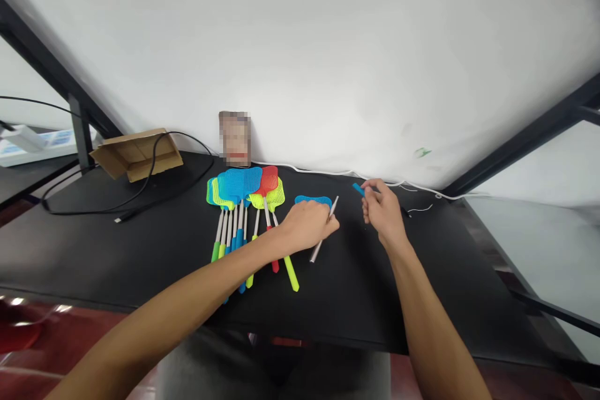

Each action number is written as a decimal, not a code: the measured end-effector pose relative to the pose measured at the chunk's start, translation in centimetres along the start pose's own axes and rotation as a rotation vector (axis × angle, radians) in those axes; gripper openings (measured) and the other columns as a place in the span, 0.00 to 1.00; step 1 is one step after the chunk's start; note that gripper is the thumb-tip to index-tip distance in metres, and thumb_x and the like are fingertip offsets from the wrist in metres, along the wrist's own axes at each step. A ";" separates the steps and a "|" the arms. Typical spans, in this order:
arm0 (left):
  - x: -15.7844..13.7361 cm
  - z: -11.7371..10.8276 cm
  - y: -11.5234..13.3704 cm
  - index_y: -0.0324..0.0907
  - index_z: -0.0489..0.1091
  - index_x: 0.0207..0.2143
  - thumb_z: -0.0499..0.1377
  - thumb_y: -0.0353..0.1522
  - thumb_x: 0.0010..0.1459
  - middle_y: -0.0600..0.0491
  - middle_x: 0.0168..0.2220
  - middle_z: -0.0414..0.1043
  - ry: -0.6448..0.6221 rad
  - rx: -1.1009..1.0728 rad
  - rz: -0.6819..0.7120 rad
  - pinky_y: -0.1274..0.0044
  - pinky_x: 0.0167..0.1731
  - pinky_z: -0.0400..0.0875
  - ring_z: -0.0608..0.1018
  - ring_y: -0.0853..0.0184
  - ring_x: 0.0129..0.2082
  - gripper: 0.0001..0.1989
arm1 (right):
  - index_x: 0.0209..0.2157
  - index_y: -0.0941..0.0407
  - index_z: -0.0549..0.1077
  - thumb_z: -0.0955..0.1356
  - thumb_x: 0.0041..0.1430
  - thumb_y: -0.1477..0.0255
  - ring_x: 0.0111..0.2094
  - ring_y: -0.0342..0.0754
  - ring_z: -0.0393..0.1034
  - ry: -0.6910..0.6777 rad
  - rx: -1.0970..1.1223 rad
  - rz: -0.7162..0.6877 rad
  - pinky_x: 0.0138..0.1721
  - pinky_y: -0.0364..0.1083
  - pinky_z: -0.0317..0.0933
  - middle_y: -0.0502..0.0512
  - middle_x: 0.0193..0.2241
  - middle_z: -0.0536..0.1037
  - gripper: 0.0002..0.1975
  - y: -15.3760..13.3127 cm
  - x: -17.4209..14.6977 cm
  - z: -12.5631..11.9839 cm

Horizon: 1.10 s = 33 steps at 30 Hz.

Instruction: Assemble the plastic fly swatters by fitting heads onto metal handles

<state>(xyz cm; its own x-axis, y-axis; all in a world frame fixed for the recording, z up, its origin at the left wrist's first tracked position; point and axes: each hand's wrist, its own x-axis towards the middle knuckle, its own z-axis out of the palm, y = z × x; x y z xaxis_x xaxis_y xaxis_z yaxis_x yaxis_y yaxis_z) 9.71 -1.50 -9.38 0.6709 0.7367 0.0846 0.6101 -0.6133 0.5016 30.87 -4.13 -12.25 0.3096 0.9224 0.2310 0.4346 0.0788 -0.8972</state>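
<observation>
My left hand (pixel 307 225) is closed around a thin silver metal rod (pixel 317 251), which slants up to the right past my thumb. Partly hidden behind that hand is a blue mesh fly swatter head (pixel 313 200); whether it joins the rod cannot be made out. To the right, the fingers of my right hand (pixel 383 212) pinch a blue plastic piece (pixel 358 189), mostly covered by the hand. Left of my left hand lies a fanned group of fly swatters (pixel 241 182) with blue, red, yellow and green heads and handles.
On the black table (pixel 337 312), an open cardboard box (pixel 140 155) sits at the back left beside a looping black cable (pixel 100 212). A blurred-out packet (pixel 235 139) leans against the white wall. White cable (pixel 323 171) runs along the wall's base. Black metal bars slope at both sides.
</observation>
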 end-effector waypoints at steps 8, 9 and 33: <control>-2.9 -2.8 -4.3 0.47 0.51 0.34 0.56 0.38 0.66 0.65 0.22 0.47 -0.186 -1.114 -0.131 0.83 0.17 0.48 0.52 0.76 0.18 0.14 | 0.43 0.53 0.77 0.72 0.61 0.61 0.23 0.43 0.63 -0.045 0.390 0.037 0.21 0.43 0.60 0.48 0.24 0.68 0.13 -2.5 -0.8 -0.1; -3.1 -2.8 -4.5 0.47 0.50 0.35 0.57 0.39 0.66 0.65 0.23 0.47 -0.184 -1.200 -0.149 0.84 0.17 0.46 0.50 0.76 0.18 0.15 | 0.42 0.54 0.78 0.74 0.59 0.62 0.24 0.43 0.63 -0.064 0.449 0.056 0.22 0.43 0.60 0.48 0.24 0.68 0.13 -2.7 -0.9 0.0; -5.8 -1.5 -3.8 0.41 0.69 0.49 0.49 0.40 0.71 0.61 0.19 0.66 -0.310 -1.092 0.009 0.83 0.12 0.55 0.61 0.77 0.10 0.15 | 0.40 0.55 0.76 0.68 0.69 0.63 0.26 0.45 0.65 -0.287 0.669 0.133 0.24 0.44 0.61 0.50 0.24 0.70 0.10 -5.2 -3.4 2.7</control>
<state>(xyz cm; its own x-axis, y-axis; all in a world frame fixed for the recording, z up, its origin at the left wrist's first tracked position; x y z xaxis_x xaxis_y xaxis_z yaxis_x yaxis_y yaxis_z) 2.87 -2.99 -10.49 0.8415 0.5380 -0.0488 0.0128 0.0705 0.9974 25.31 -6.67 -9.42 0.0505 0.9956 0.0789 -0.2282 0.0884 -0.9696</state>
